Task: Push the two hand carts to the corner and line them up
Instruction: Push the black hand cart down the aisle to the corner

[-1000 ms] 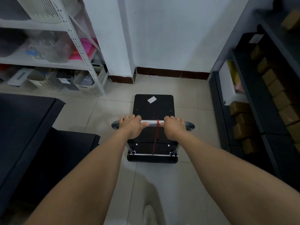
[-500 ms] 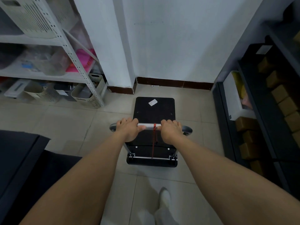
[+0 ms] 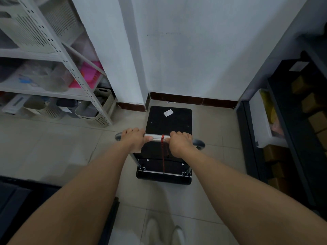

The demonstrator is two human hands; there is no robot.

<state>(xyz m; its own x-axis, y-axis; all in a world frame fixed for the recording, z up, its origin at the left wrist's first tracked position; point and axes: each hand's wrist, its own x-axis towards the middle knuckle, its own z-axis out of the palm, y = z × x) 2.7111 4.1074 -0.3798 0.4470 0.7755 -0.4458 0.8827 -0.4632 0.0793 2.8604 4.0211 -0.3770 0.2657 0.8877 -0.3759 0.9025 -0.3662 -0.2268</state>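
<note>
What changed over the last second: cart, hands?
The hand cart rolled forward toward the wall; its front edge now lies close to the baseboard. Nothing let go: left hand and right hand still grip the handle bar either side of the red cord.

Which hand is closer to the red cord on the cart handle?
Right. The right hand grips the handle just beside the red cord; the left hand grips it farther off.
</note>
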